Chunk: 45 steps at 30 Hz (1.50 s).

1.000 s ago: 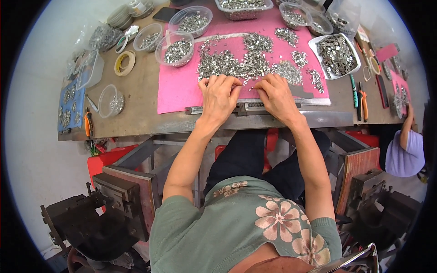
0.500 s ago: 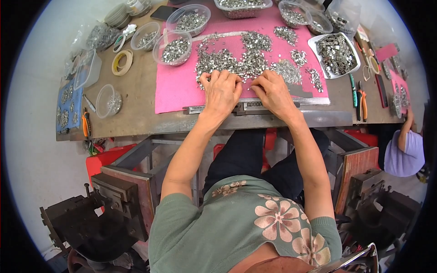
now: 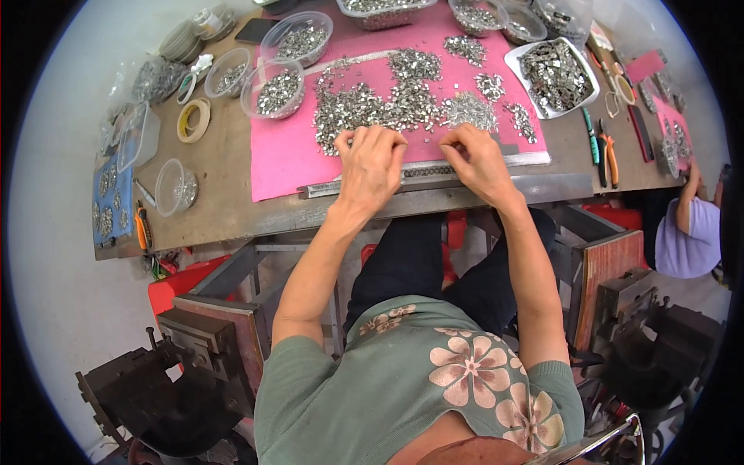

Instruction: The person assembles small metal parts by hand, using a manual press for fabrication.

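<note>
My left hand [image 3: 370, 164] is over the near edge of a heap of small shiny metal pieces [image 3: 349, 108] on a pink mat [image 3: 279, 163]. Its fingers curl down with the thumb drawn in; anything between the tips is hidden. My right hand [image 3: 482, 164] hovers just in front of a patch of finer silvery pieces [image 3: 470, 112], thumb and forefinger pinched. What they hold, if anything, is too small to make out. Between and beneath my hands, a long narrow metal bar [image 3: 324, 190] lies along the table's front edge, with a row of small dark parts [image 3: 428, 173] in it.
Clear round tubs [image 3: 273, 94] of metal pieces stand at the back. To the right are a white tray [image 3: 555, 77] of metal parts and orange-handled pliers [image 3: 609, 161]. At left lie a tape roll [image 3: 193, 121] and a small tub [image 3: 177, 188]. Another person's arm [image 3: 689, 198] is at far right.
My hands have moved a little further apart, uncovering more of the row of parts on the bar. The whole view has shifted slightly, so the table's things appear further left.
</note>
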Each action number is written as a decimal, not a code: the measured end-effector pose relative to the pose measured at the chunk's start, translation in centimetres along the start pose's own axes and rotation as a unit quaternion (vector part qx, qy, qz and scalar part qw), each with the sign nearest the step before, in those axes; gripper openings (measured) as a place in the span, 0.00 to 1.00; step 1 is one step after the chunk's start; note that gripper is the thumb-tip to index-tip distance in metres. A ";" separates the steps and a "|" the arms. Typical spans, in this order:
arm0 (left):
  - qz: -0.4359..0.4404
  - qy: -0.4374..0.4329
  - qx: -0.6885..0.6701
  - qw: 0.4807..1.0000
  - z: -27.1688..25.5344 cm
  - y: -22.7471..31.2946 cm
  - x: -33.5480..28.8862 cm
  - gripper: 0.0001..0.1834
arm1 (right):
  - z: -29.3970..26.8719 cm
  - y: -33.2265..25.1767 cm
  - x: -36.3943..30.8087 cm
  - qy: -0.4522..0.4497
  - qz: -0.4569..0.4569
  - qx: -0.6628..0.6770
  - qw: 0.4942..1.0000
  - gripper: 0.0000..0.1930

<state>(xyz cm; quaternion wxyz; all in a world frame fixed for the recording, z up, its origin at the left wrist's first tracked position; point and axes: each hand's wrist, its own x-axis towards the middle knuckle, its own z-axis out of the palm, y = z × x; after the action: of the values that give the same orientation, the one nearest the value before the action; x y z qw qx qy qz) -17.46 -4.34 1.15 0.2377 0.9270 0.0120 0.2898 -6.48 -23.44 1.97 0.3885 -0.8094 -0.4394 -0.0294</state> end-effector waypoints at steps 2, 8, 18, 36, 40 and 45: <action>0.021 -0.004 -0.019 1.000 0.3 1.6 -0.4 0.04 | -1.2 0.1 -1.4 -0.011 0.034 0.054 0.998 0.04; 0.070 -0.031 -0.097 0.992 2.4 3.5 -1.3 0.08 | -1.2 0.0 -3.4 0.005 -0.030 0.046 0.998 0.06; 0.068 -0.003 -0.132 0.989 2.6 2.7 -1.6 0.06 | -1.1 -0.2 -3.6 0.019 -0.076 -0.011 0.997 0.06; 0.031 0.010 -0.033 0.999 1.4 2.9 -3.6 0.21 | -1.2 -0.5 -6.1 0.096 -0.046 -0.051 0.993 0.17; 0.025 0.010 -0.012 1.000 1.2 2.9 -3.9 0.25 | -0.3 -0.2 -6.7 0.077 -0.082 -0.120 0.986 0.17; 0.001 -0.001 0.008 1.000 0.6 1.9 -5.1 0.27 | -0.7 0.3 -7.0 0.133 -0.047 -0.035 0.989 0.15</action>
<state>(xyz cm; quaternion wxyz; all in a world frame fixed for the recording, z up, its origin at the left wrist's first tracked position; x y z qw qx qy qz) -21.63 -7.04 -1.14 0.2299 0.9293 0.0128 0.2887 -10.36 -28.82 -0.47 0.4134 -0.7898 -0.4200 -0.1701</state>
